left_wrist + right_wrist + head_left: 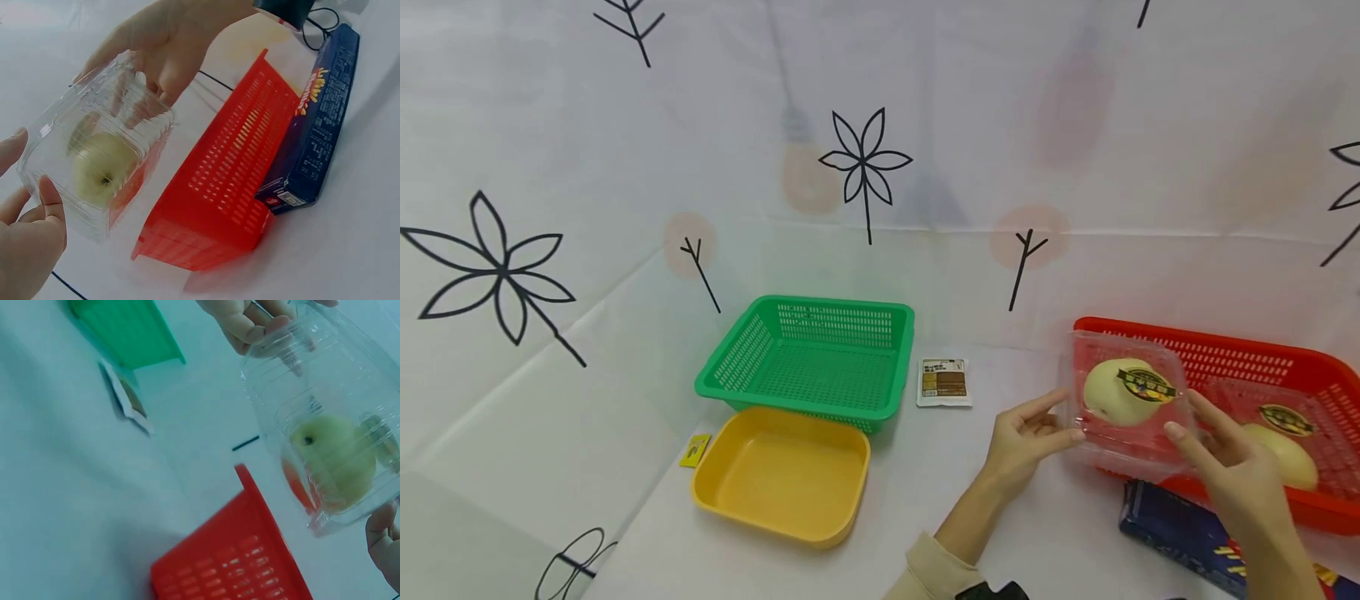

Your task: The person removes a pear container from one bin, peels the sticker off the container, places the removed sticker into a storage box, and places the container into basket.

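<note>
A clear plastic box (1093,437) is held up over the left end of the red basket (1326,508), tilted, with one pale yellow-green round fruit (1108,392) inside and a black-and-gold label (1146,385) on its lid. My left hand (1026,437) grips the box's left side between thumb and fingers. On the opposite side, my right hand (1240,467) holds it by the edge, thumb in front. In the left wrist view the fruit (103,169) shows through the clear wall. A second clear box with a similar fruit (1285,458) lies in the red basket.
Left of centre stands a green basket (805,383), with a yellow tray (775,483) in front of it. A brown-and-white packet (944,383) and a small yellow packet (695,450) lie nearby. A dark blue carton (1180,533) sits before the red basket, under my right forearm.
</note>
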Available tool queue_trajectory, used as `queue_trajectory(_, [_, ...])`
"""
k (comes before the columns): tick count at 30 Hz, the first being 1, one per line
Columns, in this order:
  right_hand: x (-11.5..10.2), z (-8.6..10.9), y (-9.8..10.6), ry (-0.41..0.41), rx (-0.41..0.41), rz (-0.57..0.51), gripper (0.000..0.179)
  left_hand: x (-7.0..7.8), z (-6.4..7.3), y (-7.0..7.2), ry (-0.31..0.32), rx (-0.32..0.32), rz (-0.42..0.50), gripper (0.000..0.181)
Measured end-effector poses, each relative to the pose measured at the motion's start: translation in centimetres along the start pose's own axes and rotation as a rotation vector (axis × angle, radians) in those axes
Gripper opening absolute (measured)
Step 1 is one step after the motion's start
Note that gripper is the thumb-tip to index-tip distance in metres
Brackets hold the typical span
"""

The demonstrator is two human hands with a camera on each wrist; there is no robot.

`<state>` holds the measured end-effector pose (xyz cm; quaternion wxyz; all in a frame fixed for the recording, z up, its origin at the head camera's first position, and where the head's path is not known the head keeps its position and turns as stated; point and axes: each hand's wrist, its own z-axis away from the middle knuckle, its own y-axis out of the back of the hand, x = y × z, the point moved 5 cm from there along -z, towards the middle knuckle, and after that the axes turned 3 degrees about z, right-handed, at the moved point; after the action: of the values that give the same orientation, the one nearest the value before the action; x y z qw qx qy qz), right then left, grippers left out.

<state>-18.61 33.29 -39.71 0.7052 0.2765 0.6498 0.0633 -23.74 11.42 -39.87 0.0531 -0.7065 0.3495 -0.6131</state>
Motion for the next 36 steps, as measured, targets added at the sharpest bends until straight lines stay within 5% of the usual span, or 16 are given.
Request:
queue_trajectory(16, [-1.7, 2.2, -5.0, 0.152, -0.011, -0.082, 0.064, 2.0, 3.4, 3.8, -0.014, 0.003, 0.109, 0.056])
queue_trajectory(26, [-1.8, 3.0, -8.0, 0.243, -0.003, -0.245, 0.069, 2.4, 5.5, 5.8, -0.012, 0.085, 0.111, 0.056])
queue_trajectory(31, [-1.9, 3.4, -9.5, 0.311, -0.062, -0.339, 0.071, 2.3, 6.4, 7.1, -0.021, 0.158, 0.097, 0.054])
queue_trajectory(36, [-2.1, 3.8, -10.9, 0.245, -0.106, -0.234, 0.074, 2.3, 7.3, 8.2, -0.018, 0.22, 0.063, 0.055])
